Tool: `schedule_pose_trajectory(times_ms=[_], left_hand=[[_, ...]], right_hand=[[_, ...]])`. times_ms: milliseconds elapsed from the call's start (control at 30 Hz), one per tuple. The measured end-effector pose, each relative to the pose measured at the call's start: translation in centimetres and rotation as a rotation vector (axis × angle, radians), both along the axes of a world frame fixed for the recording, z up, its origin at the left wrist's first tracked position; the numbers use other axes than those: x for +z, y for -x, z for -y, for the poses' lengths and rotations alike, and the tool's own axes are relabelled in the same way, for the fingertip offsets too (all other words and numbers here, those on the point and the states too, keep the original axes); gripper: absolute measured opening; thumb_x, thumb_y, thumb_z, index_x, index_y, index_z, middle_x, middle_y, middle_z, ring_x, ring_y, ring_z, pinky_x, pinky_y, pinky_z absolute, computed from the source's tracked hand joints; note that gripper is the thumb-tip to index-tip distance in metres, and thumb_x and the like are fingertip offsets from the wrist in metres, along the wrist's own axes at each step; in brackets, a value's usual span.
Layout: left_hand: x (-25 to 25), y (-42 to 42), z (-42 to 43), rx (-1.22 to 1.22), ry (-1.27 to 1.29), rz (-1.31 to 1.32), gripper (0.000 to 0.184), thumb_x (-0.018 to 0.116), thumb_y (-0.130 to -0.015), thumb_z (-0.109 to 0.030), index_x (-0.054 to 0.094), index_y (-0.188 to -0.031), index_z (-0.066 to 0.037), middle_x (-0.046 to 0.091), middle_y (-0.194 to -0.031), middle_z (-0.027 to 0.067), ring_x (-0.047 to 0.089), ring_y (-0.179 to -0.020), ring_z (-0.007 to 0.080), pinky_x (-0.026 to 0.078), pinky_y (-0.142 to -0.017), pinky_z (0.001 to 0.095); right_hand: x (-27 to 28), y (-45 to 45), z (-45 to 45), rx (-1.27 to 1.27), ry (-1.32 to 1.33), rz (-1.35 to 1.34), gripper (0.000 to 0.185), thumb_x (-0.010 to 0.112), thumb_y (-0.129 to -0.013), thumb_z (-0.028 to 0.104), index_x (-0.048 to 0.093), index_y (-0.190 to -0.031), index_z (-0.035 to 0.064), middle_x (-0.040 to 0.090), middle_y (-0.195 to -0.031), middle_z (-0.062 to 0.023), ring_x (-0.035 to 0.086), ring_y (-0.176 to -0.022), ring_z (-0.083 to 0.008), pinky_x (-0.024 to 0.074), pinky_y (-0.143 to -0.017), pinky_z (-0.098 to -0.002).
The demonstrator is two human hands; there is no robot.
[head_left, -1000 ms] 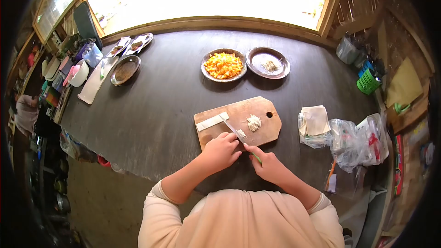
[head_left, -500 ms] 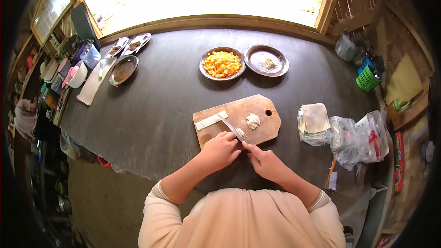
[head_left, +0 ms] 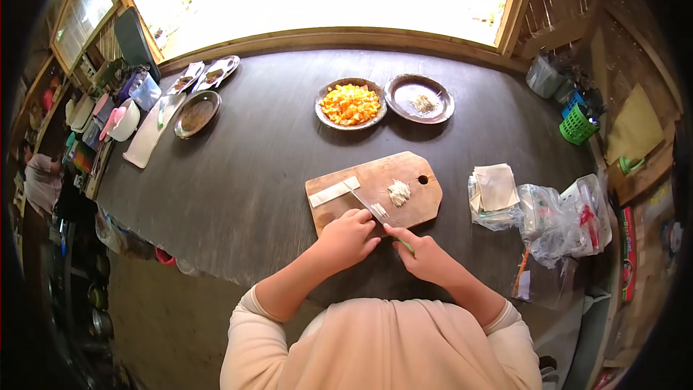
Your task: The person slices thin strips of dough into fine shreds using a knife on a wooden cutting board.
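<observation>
A wooden cutting board (head_left: pixel 339 217) lies in front of me. On its left part is a flat pale strip (head_left: pixel 333 192), and a small heap of thin pale slivers (head_left: pixel 398 193) sits near its hole. My right hand (head_left: pixel 420 255) is closed on the green handle of a knife (head_left: pixel 363 201), whose blade slants up and left to the strip's right end. A few cut slivers (head_left: pixel 380 209) lie beside the blade. My left hand (head_left: pixel 348 240) rests on the board's lower edge by the blade, fingers bent together; what they hold, if anything, is hidden.
Beyond the board stand a bowl of orange pieces (head_left: pixel 351 103) and a plate with slivers (head_left: pixel 419 99). Paper squares (head_left: pixel 496 188) and plastic bags (head_left: pixel 552 220) lie right; a brown dish (head_left: pixel 197 113) and long cloth (head_left: pixel 154 130) left. A person (head_left: pixel 43 182) is far left.
The knife has shifted only slightly, and both hands keep nearly the same place on the board. The person at the far left has moved a little.
</observation>
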State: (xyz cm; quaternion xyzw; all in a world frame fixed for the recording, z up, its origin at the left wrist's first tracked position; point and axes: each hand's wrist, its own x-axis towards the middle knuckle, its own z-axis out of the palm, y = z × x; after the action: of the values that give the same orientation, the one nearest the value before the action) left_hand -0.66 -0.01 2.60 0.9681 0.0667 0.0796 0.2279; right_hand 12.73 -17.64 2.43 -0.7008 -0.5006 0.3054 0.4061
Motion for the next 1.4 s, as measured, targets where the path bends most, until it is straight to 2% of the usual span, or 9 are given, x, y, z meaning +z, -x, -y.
schedule_pose_trajectory(times_ms=[67, 200, 267, 600, 667, 800, 867, 967, 1400], left_hand=[[0.2, 0.0, 0.0, 0.005, -0.003, -0.070, 0.031, 0.065, -0.091, -0.028, 0.068, -0.105, -0.001, 0.062, -0.114, 0.0127, 0.058, -0.113, 0.0322, 0.050, -0.095, 0.0401], [0.1, 0.0, 0.0, 0.008, -0.004, -0.069, 0.031, 0.065, -0.091, -0.028, 0.068, -0.105, -0.001, 0.062, -0.115, 0.0127, 0.058, -0.114, 0.0323, 0.050, -0.095, 0.0403], [0.0, 0.0, 0.0, 0.014, -0.003, -0.076, 0.031, 0.065, -0.091, -0.029, 0.068, -0.105, -0.001, 0.062, -0.115, 0.0126, 0.058, -0.114, 0.0320, 0.050, -0.095, 0.0403], [0.4, 0.1, 0.1, 0.018, 0.002, -0.071, 0.030, 0.064, -0.092, -0.028, 0.068, -0.104, -0.001, 0.062, -0.116, 0.0120, 0.058, -0.114, 0.0312, 0.050, -0.095, 0.0397], [0.3, 0.0, 0.1, 0.014, -0.014, -0.090, 0.029, 0.064, -0.091, -0.027, 0.068, -0.104, -0.001, 0.062, -0.116, 0.0116, 0.058, -0.114, 0.0312, 0.051, -0.094, 0.0396], [0.0, 0.0, 0.3, 0.018, -0.031, -0.082, 0.029, 0.064, -0.090, -0.026, 0.068, -0.104, -0.001, 0.062, -0.116, 0.0113, 0.059, -0.113, 0.0308, 0.051, -0.093, 0.0393], [-0.2, -0.1, 0.1, 0.018, -0.026, -0.064, 0.029, 0.065, -0.090, -0.027, 0.068, -0.104, -0.002, 0.063, -0.115, 0.0116, 0.059, -0.113, 0.0306, 0.051, -0.093, 0.0391], [0.0, 0.1, 0.2, 0.020, -0.051, -0.056, 0.030, 0.065, -0.091, -0.028, 0.068, -0.104, -0.001, 0.063, -0.114, 0.0120, 0.059, -0.113, 0.0305, 0.051, -0.093, 0.0389], [0.1, 0.0, 0.2, 0.019, -0.042, -0.051, 0.030, 0.064, -0.092, -0.028, 0.068, -0.105, -0.002, 0.063, -0.114, 0.0107, 0.059, -0.112, 0.0300, 0.051, -0.093, 0.0393]], right_hand=[[0.6, -0.1, 0.6, -0.007, 0.046, -0.034, 0.038, 0.054, -0.098, 0.009, 0.053, -0.137, 0.0095, 0.069, -0.098, -0.0234, 0.069, -0.085, -0.0404, 0.0529, -0.076, -0.0393], [1.1, 0.1, 0.9, -0.014, 0.130, -0.050, 0.038, 0.054, -0.098, 0.009, 0.053, -0.137, 0.0094, 0.069, -0.099, -0.0234, 0.069, -0.087, -0.0406, 0.0529, -0.077, -0.0401], [-0.2, 0.1, 0.7, -0.022, -0.016, -0.009, 0.038, 0.054, -0.098, 0.009, 0.053, -0.137, 0.0097, 0.069, -0.101, -0.0236, 0.069, -0.089, -0.0402, 0.0531, -0.077, -0.0397], [-0.1, 0.3, 0.8, -0.014, -0.041, 0.006, 0.042, 0.055, -0.097, 0.010, 0.051, -0.140, 0.0112, 0.069, -0.101, -0.0236, 0.067, -0.082, -0.0437, 0.0547, -0.069, -0.0440], [0.8, 0.4, 0.7, -0.021, 0.065, -0.038, 0.043, 0.053, -0.098, 0.007, 0.051, -0.141, 0.0115, 0.069, -0.110, -0.0224, 0.070, -0.091, -0.0398, 0.0545, -0.079, -0.0393], [-1.1, 0.3, 0.2, -0.019, -0.038, 0.066, 0.041, 0.055, -0.098, 0.010, 0.051, -0.139, 0.0104, 0.068, -0.105, -0.0241, 0.067, -0.088, -0.0429, 0.0552, -0.075, -0.0440], [0.1, 0.1, -0.3, -0.002, 0.115, -0.014, 0.040, 0.055, -0.098, 0.011, 0.052, -0.138, 0.0091, 0.068, -0.111, -0.0241, 0.066, -0.096, -0.0423, 0.0549, -0.080, -0.0441], [-0.9, 0.1, 0.3, -0.019, -0.086, 0.017, 0.038, 0.054, -0.099, 0.010, 0.054, -0.136, 0.0088, 0.070, -0.108, -0.0214, 0.070, -0.089, -0.0392, 0.0543, -0.078, -0.0389], [-0.8, 0.0, 0.0, -0.027, 0.034, 0.004, 0.038, 0.055, -0.098, 0.011, 0.054, -0.136, 0.0102, 0.070, -0.098, -0.0217, 0.070, -0.083, -0.0385, 0.0535, -0.075, -0.0374]])
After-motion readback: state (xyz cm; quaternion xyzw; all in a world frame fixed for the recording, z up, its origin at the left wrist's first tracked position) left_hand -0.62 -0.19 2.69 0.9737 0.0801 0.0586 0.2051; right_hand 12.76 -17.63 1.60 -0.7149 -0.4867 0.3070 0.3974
